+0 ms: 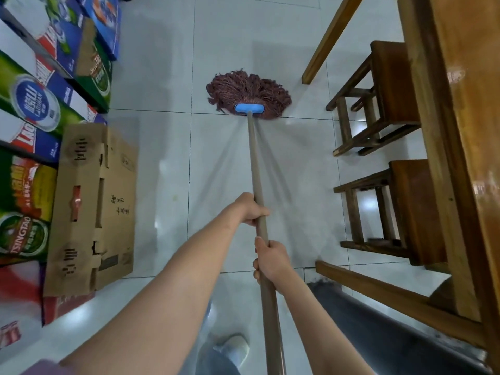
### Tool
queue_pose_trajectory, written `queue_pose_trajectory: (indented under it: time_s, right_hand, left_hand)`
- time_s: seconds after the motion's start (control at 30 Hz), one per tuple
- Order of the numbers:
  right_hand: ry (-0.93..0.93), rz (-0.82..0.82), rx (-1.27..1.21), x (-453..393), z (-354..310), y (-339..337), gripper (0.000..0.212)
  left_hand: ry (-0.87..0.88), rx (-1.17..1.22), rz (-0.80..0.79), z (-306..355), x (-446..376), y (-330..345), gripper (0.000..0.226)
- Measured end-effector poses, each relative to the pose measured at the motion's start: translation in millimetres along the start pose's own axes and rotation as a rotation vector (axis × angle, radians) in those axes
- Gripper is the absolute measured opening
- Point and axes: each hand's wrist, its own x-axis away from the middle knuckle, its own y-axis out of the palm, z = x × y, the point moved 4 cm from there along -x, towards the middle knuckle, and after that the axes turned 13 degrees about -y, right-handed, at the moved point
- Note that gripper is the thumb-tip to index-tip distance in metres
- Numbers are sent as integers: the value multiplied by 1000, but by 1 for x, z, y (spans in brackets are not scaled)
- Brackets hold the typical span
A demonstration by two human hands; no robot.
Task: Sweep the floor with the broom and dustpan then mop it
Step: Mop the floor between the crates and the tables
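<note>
Below the hands [263, 236], handle [273, 320] cropped

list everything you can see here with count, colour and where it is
mop: one, reddish-brown strings, blue clamp, brown handle, on the floor ahead
floor: pale tiles
stools: two, dark wood, right, tucked under the table
table: one, brown wood, right edge
flattened carton: one, plain brown, left
printed boxes: several, green, blue, red and white, stacked along the left
shoe: one, white, bottom
left hand: grips handle, farther down
right hand: grips handle, nearer
</note>
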Motion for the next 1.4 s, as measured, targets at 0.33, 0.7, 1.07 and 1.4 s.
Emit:
queue_pose_trajectory:
  time_s: [0.33,0.7,1.07,1.4]
  right_hand:
    - [-70,-7,-16,-94,-125,16,22]
    - [-72,-16,-52,-108,-165,35,22]
    - [-81,-82,-41,-42,-100,63,25]
    - [-98,-123,69,38,9,69,27]
  left_hand:
    - [34,-29,52,122,-33,-90,20]
    - [38,17,59,143,-39,-127,11]
    - [31,93,91,53,4,-111,23]
    - [55,183,98,-71,49,-55,13]
